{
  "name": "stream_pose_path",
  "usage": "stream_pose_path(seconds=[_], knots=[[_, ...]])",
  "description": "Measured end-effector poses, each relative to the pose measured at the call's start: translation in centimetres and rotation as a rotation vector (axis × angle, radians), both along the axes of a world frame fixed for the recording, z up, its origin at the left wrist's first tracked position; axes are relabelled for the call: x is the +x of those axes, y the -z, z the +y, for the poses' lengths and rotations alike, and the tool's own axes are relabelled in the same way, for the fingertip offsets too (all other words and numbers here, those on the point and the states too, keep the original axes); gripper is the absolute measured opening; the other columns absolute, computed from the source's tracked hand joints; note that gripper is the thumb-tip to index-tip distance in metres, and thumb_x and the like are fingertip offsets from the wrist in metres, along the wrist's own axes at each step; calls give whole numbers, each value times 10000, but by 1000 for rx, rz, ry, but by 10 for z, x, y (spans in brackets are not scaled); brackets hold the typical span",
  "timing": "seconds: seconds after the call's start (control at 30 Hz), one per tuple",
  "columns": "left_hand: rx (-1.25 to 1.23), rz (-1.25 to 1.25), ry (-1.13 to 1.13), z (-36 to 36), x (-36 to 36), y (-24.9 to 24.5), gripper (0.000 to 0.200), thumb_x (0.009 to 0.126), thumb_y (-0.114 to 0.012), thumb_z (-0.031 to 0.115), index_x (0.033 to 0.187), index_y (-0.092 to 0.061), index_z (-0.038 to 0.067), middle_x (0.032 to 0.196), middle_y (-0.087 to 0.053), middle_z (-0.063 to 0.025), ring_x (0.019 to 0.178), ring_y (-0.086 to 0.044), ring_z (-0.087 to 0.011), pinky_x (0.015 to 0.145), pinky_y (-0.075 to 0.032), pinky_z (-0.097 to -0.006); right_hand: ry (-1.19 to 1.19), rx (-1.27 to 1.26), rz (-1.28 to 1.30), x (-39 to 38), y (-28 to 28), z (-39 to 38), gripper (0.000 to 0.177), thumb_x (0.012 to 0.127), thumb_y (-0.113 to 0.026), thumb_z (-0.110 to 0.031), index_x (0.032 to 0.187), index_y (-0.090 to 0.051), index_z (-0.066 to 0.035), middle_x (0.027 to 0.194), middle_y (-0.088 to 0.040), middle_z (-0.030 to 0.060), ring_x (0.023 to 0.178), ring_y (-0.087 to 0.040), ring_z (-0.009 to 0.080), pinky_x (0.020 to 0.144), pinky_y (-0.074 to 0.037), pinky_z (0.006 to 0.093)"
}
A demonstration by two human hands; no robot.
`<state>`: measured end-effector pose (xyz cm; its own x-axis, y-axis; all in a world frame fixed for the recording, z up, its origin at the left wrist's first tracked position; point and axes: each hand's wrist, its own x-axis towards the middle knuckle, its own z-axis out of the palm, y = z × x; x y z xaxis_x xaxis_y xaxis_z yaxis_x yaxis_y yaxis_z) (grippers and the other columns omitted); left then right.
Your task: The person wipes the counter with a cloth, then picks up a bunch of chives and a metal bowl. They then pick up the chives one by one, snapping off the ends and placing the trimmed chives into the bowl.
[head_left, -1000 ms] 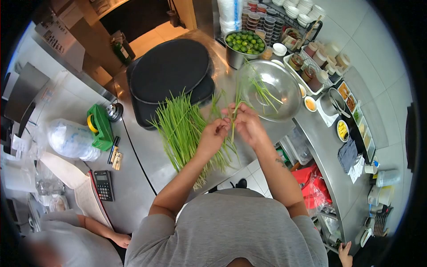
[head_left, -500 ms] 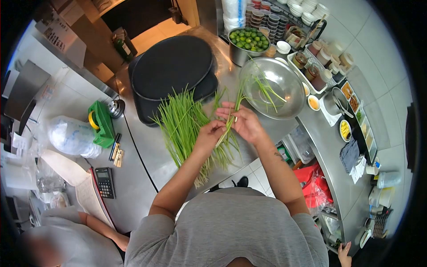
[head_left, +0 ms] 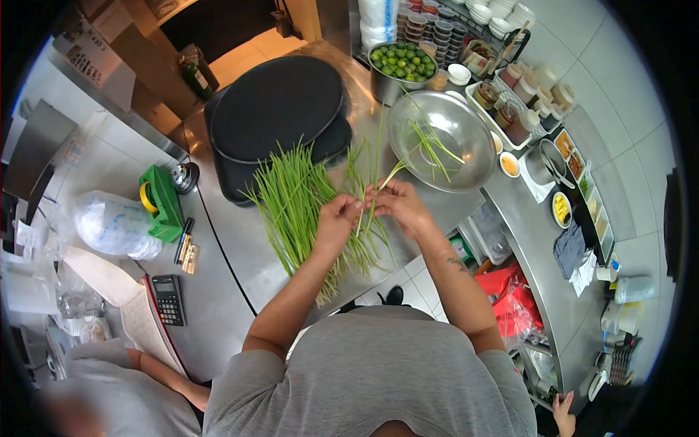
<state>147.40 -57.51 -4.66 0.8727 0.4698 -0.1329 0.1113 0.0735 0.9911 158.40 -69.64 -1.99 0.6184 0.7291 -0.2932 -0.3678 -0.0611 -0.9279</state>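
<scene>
Over the near right edge of the pile of green stalks [head_left: 291, 204] on the steel tabletop [head_left: 251, 269], the left hand [head_left: 336, 218] and right hand [head_left: 402, 206] meet. Each grip is pinched on a single stalk [head_left: 392, 175] held above the pile. Just right of the pile sits a steel bowl [head_left: 470, 138] holding a few stalks, and behind the pile lie black trays [head_left: 277, 109].

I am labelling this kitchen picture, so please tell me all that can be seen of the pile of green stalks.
The pile of green stalks lies flat on the steel counter, fanned out: long, thin, bright green, paler at the ends near the counter's edge. Its far tips overlap the black tray. Over its right side the left hand and right hand pinch a few stalks.
</scene>
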Motion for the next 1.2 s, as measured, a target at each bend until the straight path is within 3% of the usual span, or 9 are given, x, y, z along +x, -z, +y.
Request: stream_pose_path(seconds=[0.47,0.57,0.67,0.77,0.87,0.97,1.07,1.17,1.2], knots=[[264,-23,-78,-5,-3,2,138,879,-549,111,787,-544,9,639,-500,-18,585,-442,-113,541,-363,-256,1,-40,-138,-2,-7,1,139,853,-597,-129,946,-615,-27,806,-614,24,717,-554,97,614,-430,239],[579,-18,-109,-8,-10,8,76,834,-553,77,814,-535,6,676,-519,-103,610,-513,-226,584,-410,-332,46,-16,-194,0,-10,0,127,880,-577,-157,933,-605,-44,812,-624,12,723,-565,85,611,-419,222],[923,34,-46,-2,-16,23,105,766,-531,9,867,-514,-13,839,-566,-212,764,-562,-382,659,-457,-444,121,51,-265,5,-20,-1,121,890,-564,-159,943,-589,-54,803,-623,7,710,-572,85,605,-405,218],[1103,158,36,1,-23,17,147,743,-521,-13,889,-510,-20,861,-554,-207,827,-556,-374,689,-460,-453,137,54,-300,18,-31,-8,119,890,-553,-125,968,-576,-39,802,-617,19,699,-570,96,626,-418,234],[1064,177,-106,-5,-18,-13,190,730,-547,-6,917,-514,-12,863,-545,-195,821,-557,-347,698,-462,-411,78,26,-327,26,-38,-12,139,880,-557,-101,993,-574,-21,820,-609,30,701,-565,103,650,-438,253],[675,-169,2,0,-1,-36,167,757,-575,22,916,-531,-4,845,-549,-159,796,-555,-260,653,-453,-345,28,17,-352,25,-38,-9,156,878,-583,-188,970,-587,-62,844,-607,0,716,-555,76,616,-403,226],[265,-149,63,-3,21,-29,112,798,-590,66,885,-551,7,781,-556,-116,732,-532,-177,615,-429,-293,2,3,-283,18,-30,-2,195,863,-600,-192,1006,-602,-60,858,-597,-14,734,-529,66,619,-400,224],[251,-49,41,-3,25,-18,69,851,-566,69,839,-537,7,721,-517,19,666,-452,-71,615,-392,-236,-4,-1,-259,13,-27,0,211,861,-599,-187,1031,-609,-63,860,-590,-27,730,-492,59,621,-390,217],[270,-32,35,-4,25,-14,71,847,-570,68,834,-538,6,703,-511,17,648,-451,-75,606,-392,-239,1,-8,-275,12,-28,1,206,865,-592,-182,1033,-610,-64,861,-589,-29,724,-482,58,622,-386,214]])
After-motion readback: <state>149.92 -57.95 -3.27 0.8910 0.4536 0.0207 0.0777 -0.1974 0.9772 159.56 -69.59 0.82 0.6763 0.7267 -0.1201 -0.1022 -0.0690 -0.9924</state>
